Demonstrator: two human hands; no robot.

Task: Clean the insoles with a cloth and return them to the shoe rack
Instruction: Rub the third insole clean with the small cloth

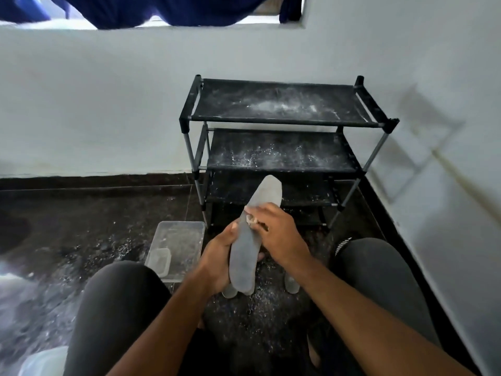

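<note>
A grey insole (245,248) is held upright in front of me, its toe pointing at the black shoe rack (282,123). My left hand (217,256) grips its heel end from the left. My right hand (276,234) lies across its middle and presses a small pale cloth (250,219) against it; most of the cloth is hidden under the fingers. Parts of other grey insoles (291,284) show on the floor below my hands. The rack's shelves are dusted with white powder and bear no insoles.
A clear plastic tray (189,234) with a small clear box (160,260) in it sits on the dark floor to the left. White powder is scattered over the floor. My knees flank the hands. White walls meet behind and right of the rack.
</note>
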